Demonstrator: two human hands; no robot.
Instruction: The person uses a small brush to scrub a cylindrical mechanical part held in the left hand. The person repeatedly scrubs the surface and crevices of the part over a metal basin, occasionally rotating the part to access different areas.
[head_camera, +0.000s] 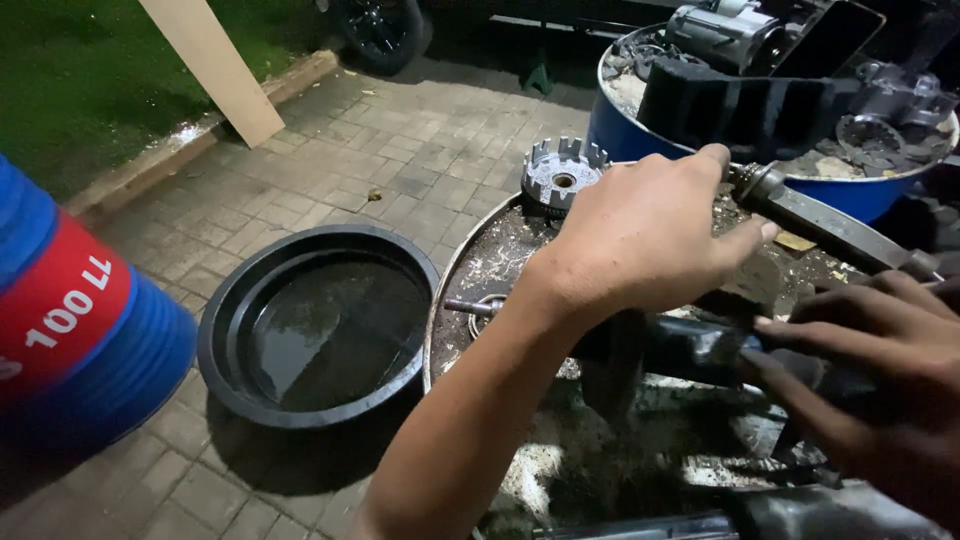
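My left hand (645, 235) reaches across a dirty round drum top (500, 250), its fingers curled around the near end of a grey metal bar (830, 228) that slants down to the right. At the right edge, my right hand (870, 380) is closed on a dark, greasy cylindrical part (690, 350) lying across the drum top. Behind my left hand stands a silver toothed clutch basket (562, 172), untouched. A thin metal pin (470, 306) pokes out by my left wrist.
A black round tub (225, 330) holding dark liquid sits on the paved ground to the left. A blue barrel with a red band (70, 320) is at the far left. A blue drum (620, 135) with engine parts stands behind; grass and a wheel lie beyond.
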